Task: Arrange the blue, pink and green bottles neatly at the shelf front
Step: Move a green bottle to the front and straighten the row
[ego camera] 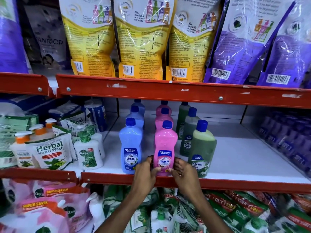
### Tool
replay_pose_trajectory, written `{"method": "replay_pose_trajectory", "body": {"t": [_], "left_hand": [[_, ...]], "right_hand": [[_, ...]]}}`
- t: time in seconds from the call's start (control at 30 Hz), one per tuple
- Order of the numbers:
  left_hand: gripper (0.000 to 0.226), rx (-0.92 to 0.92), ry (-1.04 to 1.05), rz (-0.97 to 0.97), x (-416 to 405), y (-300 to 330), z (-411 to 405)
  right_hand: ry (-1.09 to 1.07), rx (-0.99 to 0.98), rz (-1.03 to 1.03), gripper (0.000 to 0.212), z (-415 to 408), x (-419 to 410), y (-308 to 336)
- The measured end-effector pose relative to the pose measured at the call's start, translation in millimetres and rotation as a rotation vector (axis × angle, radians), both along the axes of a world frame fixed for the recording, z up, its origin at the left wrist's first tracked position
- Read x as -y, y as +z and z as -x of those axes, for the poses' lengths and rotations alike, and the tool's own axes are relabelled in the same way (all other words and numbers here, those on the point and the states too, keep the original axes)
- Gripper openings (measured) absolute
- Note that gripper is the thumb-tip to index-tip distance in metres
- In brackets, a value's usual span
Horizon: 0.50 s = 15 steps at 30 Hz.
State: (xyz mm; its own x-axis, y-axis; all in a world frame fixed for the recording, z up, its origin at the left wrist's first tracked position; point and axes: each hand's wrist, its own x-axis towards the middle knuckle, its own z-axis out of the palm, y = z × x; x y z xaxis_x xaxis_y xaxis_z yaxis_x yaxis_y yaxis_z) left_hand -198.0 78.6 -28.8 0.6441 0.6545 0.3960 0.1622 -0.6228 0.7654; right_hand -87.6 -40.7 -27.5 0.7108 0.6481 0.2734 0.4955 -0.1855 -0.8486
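Left hand (146, 172): fingers curled part way, pressing the left side of the front pink bottle (165, 148) near its bottom.
Right hand (180, 170): fingers bent the same way, touching the right side of that bottle. Both hands hold it between them.
Front pink bottle: bright pink with a blue cap and a blue "SHAKTI" label. It stands up straight at the shelf edge (218, 183).
Front blue bottle (130, 146): light blue, blue cap, same label. It stands just beside the pink one, on its left.
Front green bottle (202, 148): dark green, blue cap. It stands to the right and leans a little.
Count: three blue, three pink and three green, each colour in a line going back.
Shelf: white top, red front.
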Motion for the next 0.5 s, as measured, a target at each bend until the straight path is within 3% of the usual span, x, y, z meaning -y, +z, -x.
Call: {"method": "replay_pose_trajectory", "body": {"t": [0.1, 0.2, 0.3, 0.37, 0.5], "left_hand": [[0.03, 0.054, -0.023, 0.015, 3, 0, 15], [0.024, 0.176, 0.088, 0.019, 5, -2, 46], [0.013, 0.351, 0.241, -0.044, -7, 0, 75], [0.021, 0.372, 0.304, -0.027, -26, 2, 85], [0.061, 0.123, 0.186, 0.054, -62, -2, 87]], "right_hand": [[-0.124, -0.016, -0.119, 0.046, 13, 7, -1], [-0.315, 0.031, -0.324, 0.032, 38, 14, -6], [-0.193, 0.08, -0.348, 0.027, 62, 0, -8], [-0.077, 0.097, -0.263, 0.031, 75, -20, -5], [0.009, 0.129, -0.106, 0.046, 84, -60, -5]]}}
